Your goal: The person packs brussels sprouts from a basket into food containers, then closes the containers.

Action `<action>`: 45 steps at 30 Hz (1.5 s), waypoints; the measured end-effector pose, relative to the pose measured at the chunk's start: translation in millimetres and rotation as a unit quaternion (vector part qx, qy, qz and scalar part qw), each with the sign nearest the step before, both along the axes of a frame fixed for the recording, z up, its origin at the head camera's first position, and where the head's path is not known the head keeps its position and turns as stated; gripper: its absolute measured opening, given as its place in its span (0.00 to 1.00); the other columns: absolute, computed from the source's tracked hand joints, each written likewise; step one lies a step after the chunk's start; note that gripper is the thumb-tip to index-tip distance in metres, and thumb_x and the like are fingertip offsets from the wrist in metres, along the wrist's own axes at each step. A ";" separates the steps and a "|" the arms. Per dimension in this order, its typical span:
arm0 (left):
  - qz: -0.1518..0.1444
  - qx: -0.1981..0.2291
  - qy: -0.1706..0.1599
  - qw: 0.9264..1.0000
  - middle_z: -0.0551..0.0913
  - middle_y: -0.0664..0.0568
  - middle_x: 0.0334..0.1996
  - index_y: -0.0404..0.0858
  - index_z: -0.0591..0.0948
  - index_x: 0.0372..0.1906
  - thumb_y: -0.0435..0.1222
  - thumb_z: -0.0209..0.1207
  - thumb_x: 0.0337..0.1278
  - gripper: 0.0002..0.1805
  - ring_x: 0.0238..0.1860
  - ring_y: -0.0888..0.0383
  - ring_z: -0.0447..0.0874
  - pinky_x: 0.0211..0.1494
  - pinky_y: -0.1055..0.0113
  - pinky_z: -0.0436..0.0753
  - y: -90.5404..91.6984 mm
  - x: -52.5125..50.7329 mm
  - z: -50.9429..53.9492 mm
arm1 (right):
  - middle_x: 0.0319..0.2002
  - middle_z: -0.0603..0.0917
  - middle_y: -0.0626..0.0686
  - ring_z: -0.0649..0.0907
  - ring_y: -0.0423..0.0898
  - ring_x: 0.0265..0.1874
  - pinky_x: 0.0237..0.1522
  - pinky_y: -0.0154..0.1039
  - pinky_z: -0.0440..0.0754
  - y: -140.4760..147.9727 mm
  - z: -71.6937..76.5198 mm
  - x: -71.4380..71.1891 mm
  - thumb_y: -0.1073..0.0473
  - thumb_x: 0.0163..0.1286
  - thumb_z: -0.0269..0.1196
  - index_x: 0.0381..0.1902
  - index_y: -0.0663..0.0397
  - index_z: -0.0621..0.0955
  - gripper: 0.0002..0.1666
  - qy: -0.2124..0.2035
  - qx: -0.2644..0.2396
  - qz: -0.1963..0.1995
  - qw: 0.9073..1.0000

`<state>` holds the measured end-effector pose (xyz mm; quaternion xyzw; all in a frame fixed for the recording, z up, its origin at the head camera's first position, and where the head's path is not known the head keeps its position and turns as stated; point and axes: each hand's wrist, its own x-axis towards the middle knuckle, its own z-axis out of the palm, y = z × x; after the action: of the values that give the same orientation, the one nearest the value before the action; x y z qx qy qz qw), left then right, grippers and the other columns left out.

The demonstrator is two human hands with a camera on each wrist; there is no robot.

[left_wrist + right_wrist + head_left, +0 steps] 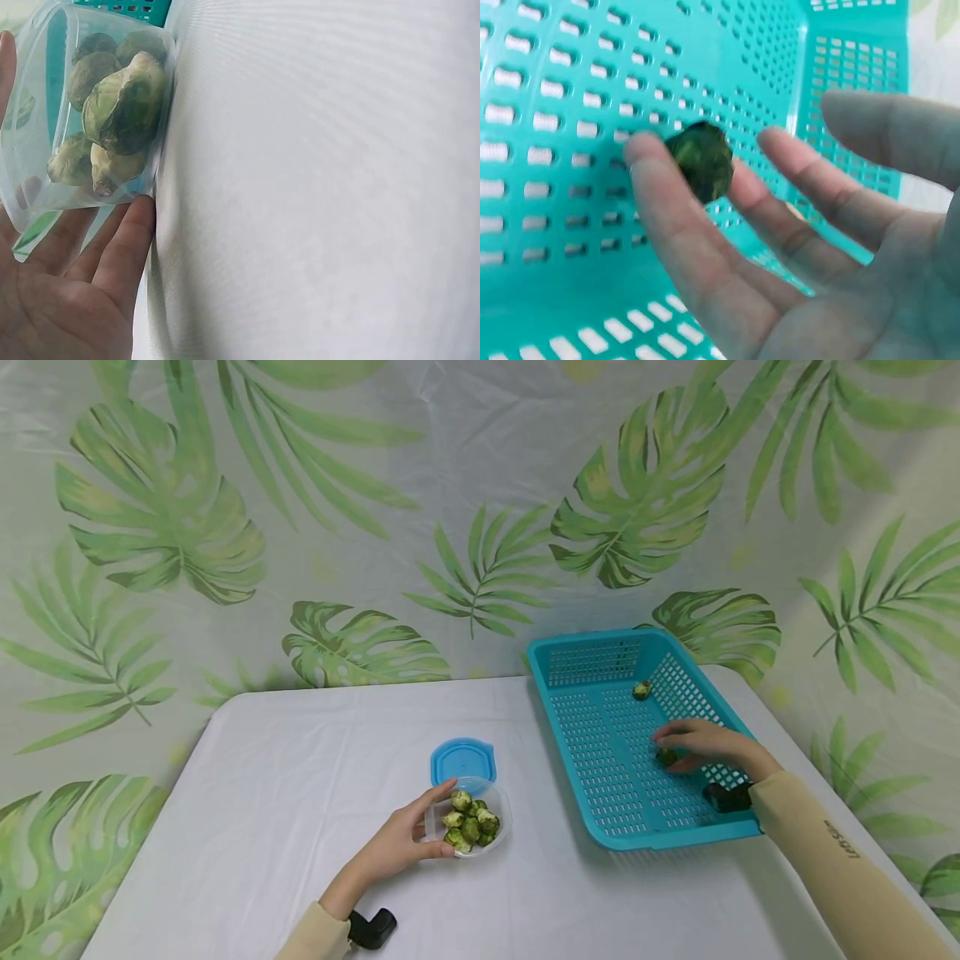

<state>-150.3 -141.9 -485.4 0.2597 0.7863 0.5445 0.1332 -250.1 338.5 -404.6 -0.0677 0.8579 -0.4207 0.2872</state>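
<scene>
In the head view my left hand [405, 837] holds a clear plastic container [504, 806] from its left side, thumb at the near rim and fingers at the far side. Several Brussels sprouts [470, 829] fill it, and they show through its wall in the left wrist view. My right hand [701, 745] is inside the blue-green basket [600, 760], over a single Brussels sprout [665, 757]. The right wrist view has the fingers [682, 232] spread and slightly bent around this sprout, not closed on it; whether they touch it I cannot tell.
Farther back in the basket lies another Brussels sprout [641, 691]. A blue lid [462, 760] lies on the white tablecloth [300, 777] just behind the container. The basket's raised walls surround my right hand. Leaf-patterned cloth [480, 568] hangs behind the table.
</scene>
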 end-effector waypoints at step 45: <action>-0.003 0.004 -0.008 1.000 0.59 0.47 0.71 0.51 0.55 0.75 0.37 0.67 0.55 0.46 0.70 0.45 0.55 0.62 0.48 0.70 -0.7 -0.3 -1.1 | 0.52 0.76 0.69 0.81 0.58 0.45 0.48 0.51 0.81 -21.2 -4.4 -3.7 0.65 0.69 0.56 0.55 0.77 0.73 0.21 0.027 -0.004 0.052 0.998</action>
<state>-150.6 -142.5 -486.5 0.2581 0.7825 0.5491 0.1399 -253.8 317.3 -409.0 -0.1250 0.8590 -0.4064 0.2851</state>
